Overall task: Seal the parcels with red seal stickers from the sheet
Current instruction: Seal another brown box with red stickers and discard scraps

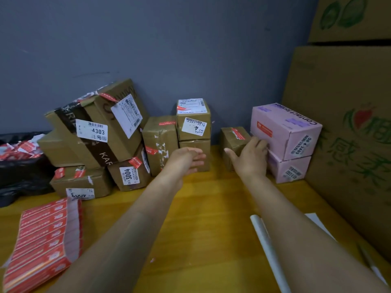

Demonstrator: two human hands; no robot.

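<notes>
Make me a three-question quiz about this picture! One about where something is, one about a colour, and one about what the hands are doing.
1. Where is the sheet of red stickers?
A. On top of the pink boxes
B. On the table's near left
C. In the right hand

2. What colour are the two stacked boxes on the right?
A. Pink
B. Green
C. Blue

3. What are the hands holding?
A. A sticker each
B. A pen
C. Nothing

Answers:
1. B, the sheet lies flat on the wooden table, near the left forearm.
2. A, the upper pink box sits on the lower pink box.
3. C, the left hand and the right hand are open and empty, the right one touching the upper pink box and the small brown box beside it.
</notes>
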